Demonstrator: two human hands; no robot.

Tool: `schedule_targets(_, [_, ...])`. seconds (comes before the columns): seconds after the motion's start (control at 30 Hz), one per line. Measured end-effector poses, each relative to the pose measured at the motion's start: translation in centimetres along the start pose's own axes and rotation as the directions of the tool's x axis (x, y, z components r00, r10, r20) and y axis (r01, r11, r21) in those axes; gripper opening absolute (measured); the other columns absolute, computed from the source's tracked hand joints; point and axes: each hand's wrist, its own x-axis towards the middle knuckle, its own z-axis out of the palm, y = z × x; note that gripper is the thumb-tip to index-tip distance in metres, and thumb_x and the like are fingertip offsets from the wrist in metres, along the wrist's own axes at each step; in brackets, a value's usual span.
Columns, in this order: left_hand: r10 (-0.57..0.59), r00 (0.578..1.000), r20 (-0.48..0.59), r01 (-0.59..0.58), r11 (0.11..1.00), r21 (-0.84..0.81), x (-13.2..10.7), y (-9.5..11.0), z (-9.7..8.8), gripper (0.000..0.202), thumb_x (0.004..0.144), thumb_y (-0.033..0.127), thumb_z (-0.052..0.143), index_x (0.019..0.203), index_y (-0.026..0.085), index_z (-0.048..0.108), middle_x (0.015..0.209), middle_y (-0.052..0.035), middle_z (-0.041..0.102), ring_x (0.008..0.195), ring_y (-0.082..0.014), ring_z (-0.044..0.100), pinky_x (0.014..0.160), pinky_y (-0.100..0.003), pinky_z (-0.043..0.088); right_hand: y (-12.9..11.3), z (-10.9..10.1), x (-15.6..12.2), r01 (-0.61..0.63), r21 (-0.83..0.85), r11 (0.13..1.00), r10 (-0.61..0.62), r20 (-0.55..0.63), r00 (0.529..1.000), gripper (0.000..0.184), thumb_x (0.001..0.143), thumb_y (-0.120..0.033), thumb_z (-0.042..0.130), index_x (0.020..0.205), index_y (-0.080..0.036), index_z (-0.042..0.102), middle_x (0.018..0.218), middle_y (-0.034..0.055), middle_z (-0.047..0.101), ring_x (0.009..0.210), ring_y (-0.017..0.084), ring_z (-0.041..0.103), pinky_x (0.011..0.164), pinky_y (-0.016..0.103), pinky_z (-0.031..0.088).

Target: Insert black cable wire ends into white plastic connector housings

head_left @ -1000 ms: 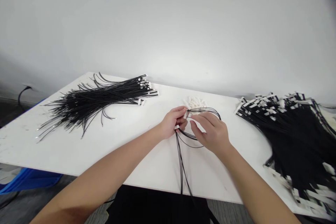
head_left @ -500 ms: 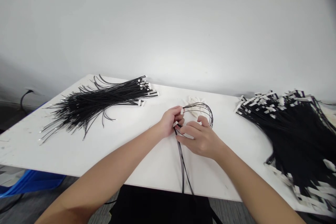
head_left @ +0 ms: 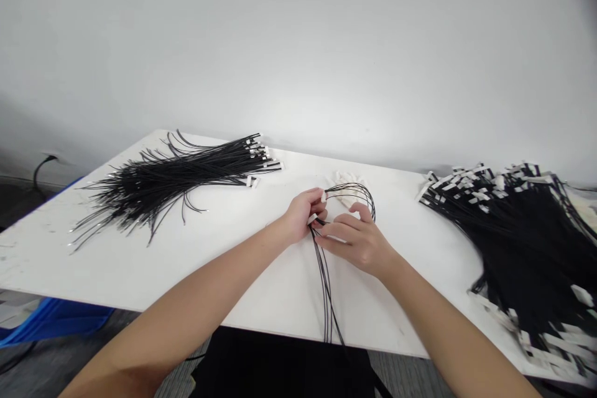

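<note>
Thin black wires (head_left: 358, 187) with white ends curve in a loop between my two hands, and loose strands hang from them toward the table's front edge. My left hand (head_left: 305, 214) is closed on the wires, with a white connector (head_left: 323, 196) at its fingertips and a white piece (head_left: 312, 219) lower at the fingers. My right hand (head_left: 357, 237) has its fingers curled and its fingertips on the strands beside that lower piece. The exact pinch point is partly hidden by the fingers.
On the white table (head_left: 224, 249), a pile of black wires (head_left: 172, 177) lies left and a larger black cable pile (head_left: 532, 242) lies right. Small white pieces (head_left: 345, 180) sit behind my hands. A blue container (head_left: 60, 320) stands below the left edge.
The wire loop has drawn slightly leftward with my right hand. The hanging strands have spread a little apart. My left hand keeps its hold in nearly the same place.
</note>
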Motion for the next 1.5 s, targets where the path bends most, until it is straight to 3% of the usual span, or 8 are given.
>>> schedule_targets(0.33, [0.064, 0.998, -0.008, -0.064, 0.995, 0.072, -0.2, -0.2, 0.3, 0.021, 0.072, 0.033, 0.054, 0.067, 0.018, 0.04, 0.051, 0.007, 0.018, 0.037, -0.0053, 0.023, 0.035, -0.017, 0.012, -0.4, -0.5, 0.1, -0.114, 0.123, 0.986, 0.109, 0.048, 0.993, 0.012, 0.078, -0.019, 0.056, 0.089, -0.023, 0.059, 0.084, -0.0023, 0.061, 0.07, 0.009, 0.051, 0.08, 0.035, 0.031])
schedule_targets(0.47, [0.073, 0.997, -0.035, -0.069, 0.992, 0.104, -0.3, 0.1, 0.4, 0.02, 0.072, 0.032, 0.053, 0.066, 0.018, 0.04, 0.052, 0.0072, 0.016, 0.036, -0.0049, 0.021, 0.035, -0.017, 0.012, -0.4, -1.0, 0.7, -0.313, 0.43, 0.847, 0.356, -0.022, 0.934, 0.012, 0.076, -0.015, 0.059, 0.084, -0.023, 0.061, 0.068, -0.0036, 0.06, 0.061, 0.008, 0.051, 0.073, 0.032, 0.037])
schedule_targets(0.6, [0.106, 0.993, -0.049, -0.098, 0.985, 0.141, -0.3, 0.3, 0.4, 0.017, 0.074, 0.029, 0.05, 0.066, 0.018, 0.039, 0.052, 0.007, 0.014, 0.036, -0.0054, 0.022, 0.034, -0.017, 0.013, 0.2, -1.3, 0.8, -0.529, 0.77, 0.357, 0.774, 0.073, 0.629, 0.005, 0.073, -0.02, 0.065, 0.077, -0.021, 0.063, 0.07, 0.0003, 0.06, 0.06, 0.011, 0.052, 0.056, 0.027, 0.042])
schedule_targets(0.7, [0.127, 0.991, -0.046, -0.118, 0.98, 0.159, -0.2, 0.3, 0.3, 0.018, 0.075, 0.03, 0.049, 0.065, 0.018, 0.039, 0.052, 0.007, 0.015, 0.036, -0.0052, 0.022, 0.034, -0.017, 0.014, 1.0, -1.6, 0.9, -0.461, 0.887, 0.023, 0.928, 0.152, 0.339, 0.011, 0.069, -0.026, 0.068, 0.071, -0.019, 0.06, 0.072, -0.0004, 0.057, 0.052, 0.008, 0.048, 0.051, 0.027, 0.043])
schedule_targets(0.77, [0.133, 0.991, -0.031, -0.126, 0.978, 0.167, -0.1, 0.2, 0.1, 0.019, 0.076, 0.03, 0.049, 0.065, 0.018, 0.038, 0.052, 0.007, 0.015, 0.036, -0.0052, 0.023, 0.034, -0.017, 0.014, 1.7, -1.9, 1.0, -0.361, 0.925, -0.117, 0.952, 0.208, 0.224, 0.015, 0.069, -0.029, 0.069, 0.071, -0.019, 0.057, 0.067, -0.0038, 0.052, 0.047, 0.005, 0.043, 0.051, 0.026, 0.044])
schedule_targets(1.03, [0.147, 0.988, -0.038, -0.136, 0.969, 0.206, -0.5, 0.4, 0.4, 0.021, 0.076, 0.03, 0.048, 0.063, 0.019, 0.037, 0.051, 0.0069, 0.014, 0.035, -0.0059, 0.024, 0.034, -0.017, 0.015, 5.8, -3.1, 0.1, -0.162, 0.971, -0.176, 0.984, 0.17, -0.055, 0.033, 0.069, -0.048, 0.066, 0.086, -0.023, 0.055, 0.066, -0.0081, 0.043, 0.047, 0.002, 0.04, 0.047, 0.02, 0.043])
schedule_targets(1.33, [0.188, 0.982, -0.018, -0.18, 0.959, 0.219, -0.2, 0.5, -0.1, 0.026, 0.075, 0.033, 0.053, 0.063, 0.02, 0.035, 0.05, 0.0077, 0.016, 0.034, -0.0058, 0.025, 0.032, -0.017, 0.015, 6.7, -2.7, -0.4, 0.029, 0.937, -0.348, 0.93, 0.349, -0.112, 0.033, 0.068, -0.05, 0.066, 0.09, -0.027, 0.056, 0.071, -0.0064, 0.052, 0.071, 0.007, 0.058, 0.073, 0.028, 0.053])
schedule_targets(1.5, [0.235, 0.971, 0.035, -0.237, 0.942, 0.239, -0.2, 0.5, -0.3, 0.029, 0.075, 0.036, 0.055, 0.064, 0.02, 0.033, 0.048, 0.008, 0.014, 0.033, -0.006, 0.025, 0.032, -0.017, 0.013, 5.7, -3.7, 0.4, -0.04, 0.901, -0.432, 0.9, 0.433, 0.046, 0.029, 0.067, -0.037, 0.071, 0.092, -0.026, 0.06, 0.064, -0.0087, 0.049, 0.048, 0.0, 0.043, 0.046, 0.014, 0.044])
